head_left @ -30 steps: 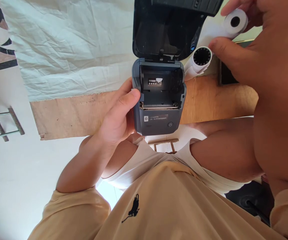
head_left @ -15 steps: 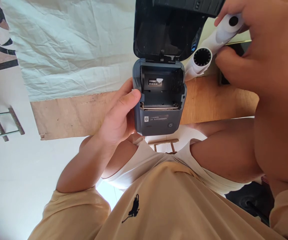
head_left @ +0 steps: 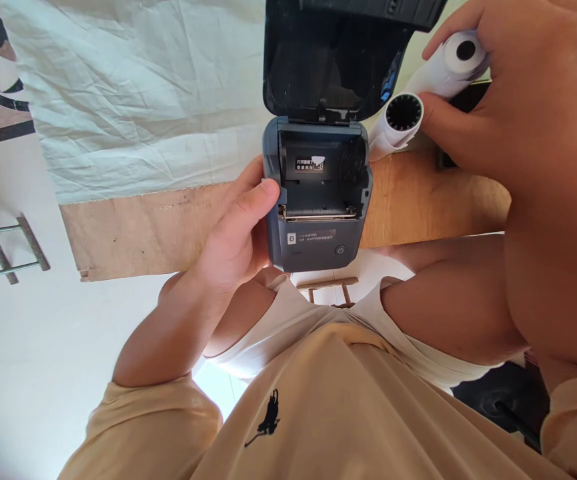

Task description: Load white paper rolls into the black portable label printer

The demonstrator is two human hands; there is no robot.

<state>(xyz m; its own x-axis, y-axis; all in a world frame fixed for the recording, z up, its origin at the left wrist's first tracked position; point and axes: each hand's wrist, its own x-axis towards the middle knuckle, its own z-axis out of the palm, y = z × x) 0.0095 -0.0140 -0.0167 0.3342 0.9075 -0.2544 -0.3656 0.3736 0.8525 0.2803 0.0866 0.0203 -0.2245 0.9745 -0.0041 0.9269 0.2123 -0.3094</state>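
My left hand (head_left: 241, 230) grips the left side of a dark blue label printer (head_left: 313, 243), thumb on its edge. The printer's black lid (head_left: 333, 67) stands raised, and its paper bay (head_left: 318, 193) holds no roll. At the upper right my right hand (head_left: 498, 100) is closed around a white paper roll (head_left: 441, 73) with a small black core, index finger on the far side. Its thumb reaches the rim of a second white roll (head_left: 385, 133), which has a wide, toothed black core and stands beside the printer.
A wooden board (head_left: 153, 230) runs along the table's near edge, with a pale wrinkled cloth (head_left: 143, 100) over the part behind it. A dark object (head_left: 461, 103) lies partly hidden under my right hand. A stool (head_left: 8, 250) stands on the floor at left.
My right hand has shifted slightly left, its thumb now at the second roll's rim. The roll in it has moved a little toward me. The printer stays nearly in place.
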